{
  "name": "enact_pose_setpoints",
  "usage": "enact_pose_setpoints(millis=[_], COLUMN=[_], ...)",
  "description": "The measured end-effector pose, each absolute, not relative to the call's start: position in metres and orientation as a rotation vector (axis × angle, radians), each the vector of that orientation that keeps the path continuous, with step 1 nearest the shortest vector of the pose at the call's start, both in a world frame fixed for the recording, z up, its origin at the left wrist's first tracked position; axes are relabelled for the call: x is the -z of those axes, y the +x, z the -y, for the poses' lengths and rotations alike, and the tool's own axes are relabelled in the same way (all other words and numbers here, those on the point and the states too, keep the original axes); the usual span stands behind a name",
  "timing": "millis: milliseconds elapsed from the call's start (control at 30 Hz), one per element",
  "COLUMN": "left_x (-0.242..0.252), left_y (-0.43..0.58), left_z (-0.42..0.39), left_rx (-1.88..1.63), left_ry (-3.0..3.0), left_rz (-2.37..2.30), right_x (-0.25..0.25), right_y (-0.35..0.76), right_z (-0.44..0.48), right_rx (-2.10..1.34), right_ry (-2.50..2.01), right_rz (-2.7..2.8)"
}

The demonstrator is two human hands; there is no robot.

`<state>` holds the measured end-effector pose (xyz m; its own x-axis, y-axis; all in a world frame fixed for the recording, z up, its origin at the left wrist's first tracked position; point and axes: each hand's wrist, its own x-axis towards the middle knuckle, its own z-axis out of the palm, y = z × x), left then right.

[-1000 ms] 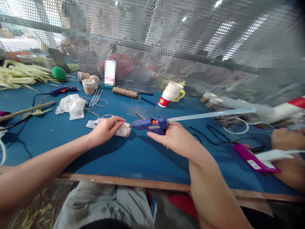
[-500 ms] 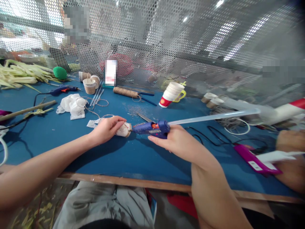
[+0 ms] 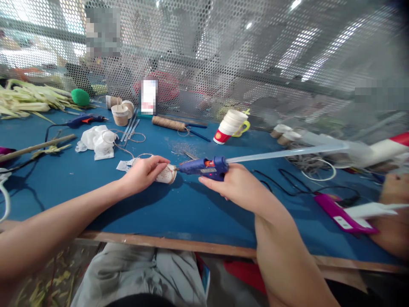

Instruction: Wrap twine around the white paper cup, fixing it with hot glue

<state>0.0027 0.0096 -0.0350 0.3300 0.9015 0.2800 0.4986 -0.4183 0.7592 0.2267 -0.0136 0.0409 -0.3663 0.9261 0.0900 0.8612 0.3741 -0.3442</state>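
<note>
On my feed, the glue gun (image 3: 204, 166) in my right hand (image 3: 238, 184) has lifted slightly, its nozzle (image 3: 177, 169) now higher by the rim of the small cup (image 3: 165, 175); I judge the work continues there. My left hand (image 3: 142, 172) grips that cup, on the twine spool's (image 3: 168, 123) near side.

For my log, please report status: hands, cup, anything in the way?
Left hand holding white cup. Right hand gripping blue glue gun, nozzle at cup's end. Metal tool lies just beyond gun.
</note>
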Motion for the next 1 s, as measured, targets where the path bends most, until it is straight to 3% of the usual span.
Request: enact_pose_setpoints(millis=[300,1000], left_x=[0.033,0.03], left_y=[0.005,0.005], left_z=[-0.007,-0.006], left_rx=[-0.932,-0.926], left_ry=[2.073,2.124], left_rz=[-1.233,-1.256], right_x=[-0.041,-0.043], right_y=[0.223,0.225], right_z=[0.007,0.006], right_rx=[-0.328,-0.649], right_ry=[-1.602,-1.766], right_rz=[2.307,2.139])
